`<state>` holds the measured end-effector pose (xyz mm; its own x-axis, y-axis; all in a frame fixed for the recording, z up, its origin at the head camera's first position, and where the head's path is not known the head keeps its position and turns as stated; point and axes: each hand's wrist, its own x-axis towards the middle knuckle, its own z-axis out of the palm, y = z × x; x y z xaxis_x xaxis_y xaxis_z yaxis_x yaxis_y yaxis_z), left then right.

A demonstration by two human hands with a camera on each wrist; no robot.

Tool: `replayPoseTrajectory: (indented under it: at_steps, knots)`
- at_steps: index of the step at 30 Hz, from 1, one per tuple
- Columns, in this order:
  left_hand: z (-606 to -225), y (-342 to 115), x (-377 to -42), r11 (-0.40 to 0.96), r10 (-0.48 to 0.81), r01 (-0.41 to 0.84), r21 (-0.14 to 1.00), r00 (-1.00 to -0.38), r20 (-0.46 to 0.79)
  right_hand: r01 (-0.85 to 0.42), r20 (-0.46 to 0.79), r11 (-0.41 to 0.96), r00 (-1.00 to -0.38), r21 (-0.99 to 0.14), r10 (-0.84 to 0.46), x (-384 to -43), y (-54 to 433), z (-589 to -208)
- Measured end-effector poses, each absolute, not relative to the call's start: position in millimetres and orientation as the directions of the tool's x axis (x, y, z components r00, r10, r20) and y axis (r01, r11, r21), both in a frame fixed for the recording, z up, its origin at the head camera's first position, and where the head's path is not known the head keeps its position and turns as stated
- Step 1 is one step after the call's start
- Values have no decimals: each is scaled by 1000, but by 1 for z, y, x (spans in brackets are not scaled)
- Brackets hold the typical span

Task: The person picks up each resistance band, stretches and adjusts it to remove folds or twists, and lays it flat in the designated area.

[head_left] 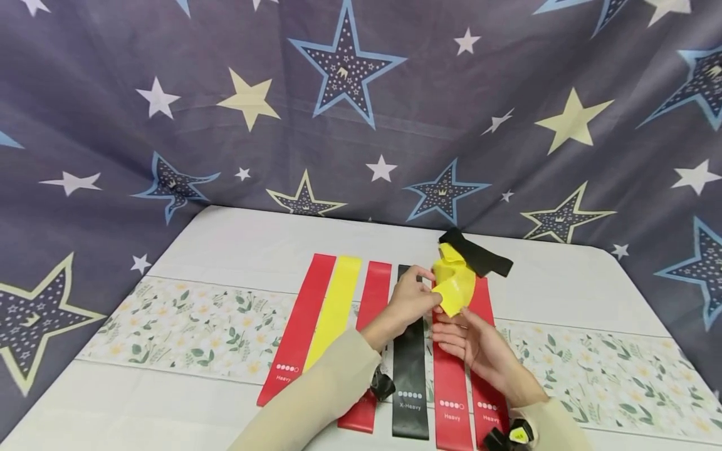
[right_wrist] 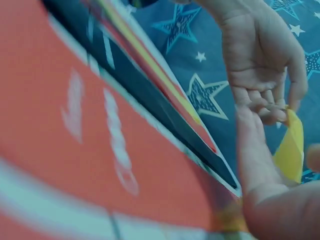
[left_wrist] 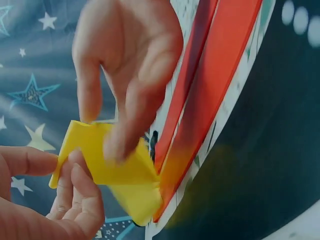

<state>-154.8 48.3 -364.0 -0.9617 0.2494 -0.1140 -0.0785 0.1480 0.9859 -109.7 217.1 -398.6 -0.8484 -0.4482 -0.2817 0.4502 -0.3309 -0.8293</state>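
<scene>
My left hand (head_left: 410, 297) pinches a yellow resistance band (head_left: 458, 289), folded into a short flat piece, by its left edge. Thumb and fingers of that hand grip it in the left wrist view (left_wrist: 75, 195). Just below the band is my right hand (head_left: 487, 351), its fingers extended and its thumb close at the band's lower corner. In the right wrist view a gap shows between my right thumb and forefinger, with the yellow band (right_wrist: 291, 147) beyond. More crumpled yellow material (head_left: 449, 254) lies behind the folded part, beside a black band (head_left: 479, 254).
Flat bands lie side by side on the white table (head_left: 169, 413): a red band (head_left: 299, 326), a yellow one (head_left: 336, 307), a black X-Heavy one (head_left: 410, 369) and several more red ones. A floral runner (head_left: 209, 326) crosses beneath them. A starry curtain (head_left: 395, 75) hangs behind.
</scene>
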Motion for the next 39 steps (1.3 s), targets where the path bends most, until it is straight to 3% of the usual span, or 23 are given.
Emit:
replayPoseTrajectory:
  at_steps: [4, 8, 18, 24, 31, 39]
  knots:
    - [-362, 45, -145, 149, 277, -102, 983, -950, -141, 426, -283, -524, -899, -737, -333, -111, 208, -401]
    - [-361, 41, -135, 148, 286, -120, 982, -945, -159, 391, -334, -557, -920, -733, -206, -116, 202, -397]
    - [-363, 28, -112, 132, 421, -192, 973, -877, -230, 431, -399, -413, -902, -802, -166, -130, 199, -395]
    - [-365, 24, -101, 184, 475, -179, 967, -844, -247, 462, -431, -305, -887, -833, -167, -138, 202, -395]
    - [-368, 19, -95, 226, 530, -146, 963, -812, -247, 479, -439, -277, -877, -833, -195, -154, 208, -398]
    - [-372, 18, -92, 246, 542, -167, 955, -793, -278, 329, -326, -36, -943, -944, -71, -190, 218, -399]
